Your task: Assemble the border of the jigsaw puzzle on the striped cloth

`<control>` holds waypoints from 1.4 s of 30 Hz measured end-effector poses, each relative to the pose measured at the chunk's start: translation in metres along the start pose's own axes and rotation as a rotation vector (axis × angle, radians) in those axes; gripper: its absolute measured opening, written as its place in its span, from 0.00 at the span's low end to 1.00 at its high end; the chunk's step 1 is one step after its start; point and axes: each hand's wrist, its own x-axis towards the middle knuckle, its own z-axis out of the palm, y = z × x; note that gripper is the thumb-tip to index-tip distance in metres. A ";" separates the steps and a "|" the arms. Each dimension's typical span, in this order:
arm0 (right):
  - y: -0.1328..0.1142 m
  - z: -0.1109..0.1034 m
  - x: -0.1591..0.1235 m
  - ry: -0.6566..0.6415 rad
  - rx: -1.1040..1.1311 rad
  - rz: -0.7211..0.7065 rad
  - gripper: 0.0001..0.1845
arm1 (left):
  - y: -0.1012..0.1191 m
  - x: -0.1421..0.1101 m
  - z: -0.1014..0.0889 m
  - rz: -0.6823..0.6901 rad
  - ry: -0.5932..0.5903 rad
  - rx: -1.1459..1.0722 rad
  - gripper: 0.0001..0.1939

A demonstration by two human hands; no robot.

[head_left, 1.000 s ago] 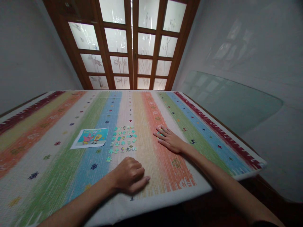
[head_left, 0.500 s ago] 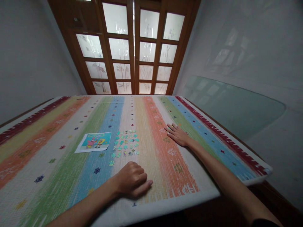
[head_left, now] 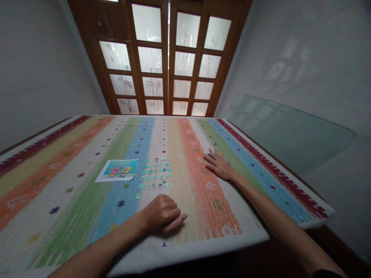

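My left hand [head_left: 164, 213] rests near the front edge of the table, curled into a loose fist with the thumb lying forward; I see no object in it. Flat on the striped cloth [head_left: 189, 216] lies my right hand [head_left: 218, 165], fingers stretched forward and a little apart, holding nothing. Just beyond my left hand, several small jigsaw puzzle pieces [head_left: 155, 178], mostly light green and teal, are spread in rough rows. To their left is a printed picture sheet [head_left: 118, 169] with a pink and a yellow cartoon figure on teal.
The cloth covers a large table that stretches toward wooden doors [head_left: 171, 61] with frosted panes. A pale wall [head_left: 37, 61] stands on the left. On the right, a greenish glass-like panel [head_left: 284, 131] is against the other wall.
The view has shifted slightly, so the table and doors sit a little differently in the frame. Both hands keep the same pose, and the puzzle pieces and picture stay in place.
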 end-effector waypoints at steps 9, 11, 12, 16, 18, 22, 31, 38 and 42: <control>0.000 0.005 0.001 -0.025 -0.043 0.015 0.33 | -0.002 0.001 -0.003 -0.030 0.010 -0.028 0.25; 0.001 0.006 0.001 -0.045 -0.037 0.042 0.32 | -0.003 0.002 -0.003 -0.038 0.018 -0.022 0.25; 0.001 0.007 0.001 -0.052 -0.036 0.062 0.32 | -0.004 0.002 -0.003 -0.041 0.024 -0.016 0.25; 0.003 0.009 0.001 -0.034 -0.033 0.074 0.32 | -0.007 0.003 -0.001 -0.048 0.040 0.002 0.24; 0.003 0.010 0.001 -0.007 -0.021 0.058 0.32 | -0.008 0.004 -0.001 -0.050 0.050 0.008 0.24; 0.003 0.008 0.001 0.058 0.007 0.061 0.32 | -0.011 0.006 -0.004 -0.087 0.069 0.022 0.24; -0.011 -0.023 0.011 0.285 0.113 0.028 0.27 | -0.047 0.012 -0.030 -0.119 0.084 0.123 0.25; -0.038 -0.041 0.025 0.493 0.313 0.048 0.23 | -0.094 0.013 -0.059 -0.185 0.038 0.188 0.26; -0.068 -0.034 0.028 0.610 0.422 0.046 0.26 | -0.100 0.006 -0.056 -0.211 0.038 0.252 0.23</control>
